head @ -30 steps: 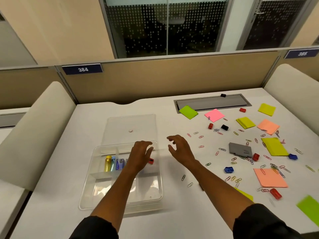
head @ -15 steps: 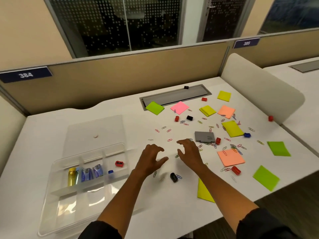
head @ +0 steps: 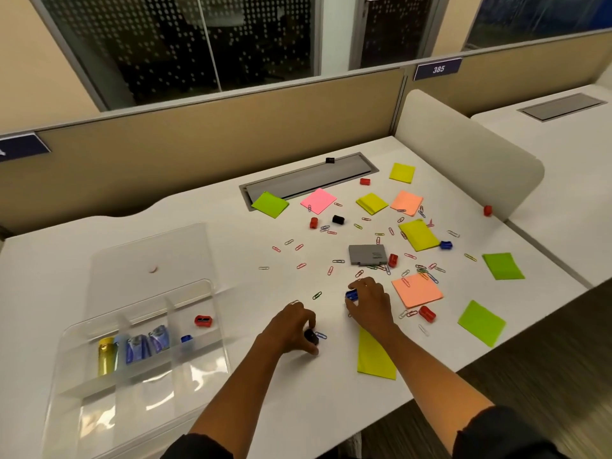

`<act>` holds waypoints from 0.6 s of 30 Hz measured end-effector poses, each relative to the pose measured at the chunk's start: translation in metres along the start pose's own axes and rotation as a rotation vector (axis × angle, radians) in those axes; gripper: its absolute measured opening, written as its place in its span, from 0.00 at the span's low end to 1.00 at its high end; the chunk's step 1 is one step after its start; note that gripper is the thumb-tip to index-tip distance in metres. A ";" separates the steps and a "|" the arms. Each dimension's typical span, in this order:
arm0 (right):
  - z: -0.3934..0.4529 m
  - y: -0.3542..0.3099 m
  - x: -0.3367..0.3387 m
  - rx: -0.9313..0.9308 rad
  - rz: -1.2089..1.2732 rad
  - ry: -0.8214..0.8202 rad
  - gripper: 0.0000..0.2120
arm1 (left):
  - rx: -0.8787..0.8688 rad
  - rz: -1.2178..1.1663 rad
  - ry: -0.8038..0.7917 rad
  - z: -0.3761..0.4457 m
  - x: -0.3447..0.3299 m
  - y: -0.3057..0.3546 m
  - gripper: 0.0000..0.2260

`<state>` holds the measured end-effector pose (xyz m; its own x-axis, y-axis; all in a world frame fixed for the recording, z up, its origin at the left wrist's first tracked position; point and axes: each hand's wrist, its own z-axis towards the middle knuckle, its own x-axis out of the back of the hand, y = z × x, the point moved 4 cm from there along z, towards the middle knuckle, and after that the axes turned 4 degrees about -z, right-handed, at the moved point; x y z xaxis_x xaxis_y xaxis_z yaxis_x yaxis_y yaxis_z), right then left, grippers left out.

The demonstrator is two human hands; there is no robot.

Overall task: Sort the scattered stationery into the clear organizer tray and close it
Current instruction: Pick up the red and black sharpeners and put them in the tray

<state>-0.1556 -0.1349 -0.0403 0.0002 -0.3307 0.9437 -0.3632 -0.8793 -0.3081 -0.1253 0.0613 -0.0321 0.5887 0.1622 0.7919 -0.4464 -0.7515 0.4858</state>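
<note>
On the desk, left hand [head: 291, 326]: I see its fingers curled round a black sharpener [head: 311, 336].
Right hand [head: 369, 301]: pinches a blue sharpener [head: 351, 295].
Organizer tray [head: 139, 385]: far left, lid open, well apart from both hands.

Bare desk surface [head: 251, 293] runs open between the clear organizer tray [head: 212, 329] and the scatter, crossed only by a few paper clips [head: 299, 247]; the tray's lid [head: 149, 256] lies flat behind it and the compartments stand open from above. Right of centre the way is cluttered: the grey staple box [head: 367, 255], sticky-note pads [head: 416, 289], sharpeners [head: 427, 314] and clips lie close together. Both the left hand [head: 293, 326] and right hand [head: 367, 301] occupy the near-centre strip, and a yellow-green pad [head: 374, 359] lies just under the right forearm
</note>
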 end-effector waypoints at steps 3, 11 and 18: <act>0.001 0.001 -0.001 0.012 -0.005 -0.004 0.18 | -0.010 -0.018 0.017 0.002 -0.003 0.002 0.17; 0.005 -0.005 -0.001 0.068 0.112 -0.006 0.16 | 0.001 -0.066 0.082 0.007 0.006 0.000 0.14; 0.011 -0.041 0.004 0.209 0.265 0.003 0.15 | 0.006 -0.266 0.357 -0.011 0.047 -0.020 0.15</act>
<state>-0.1303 -0.1036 -0.0250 -0.0717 -0.5562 0.8280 -0.1518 -0.8144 -0.5602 -0.0965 0.0907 -0.0007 0.4123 0.5601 0.7185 -0.3069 -0.6572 0.6884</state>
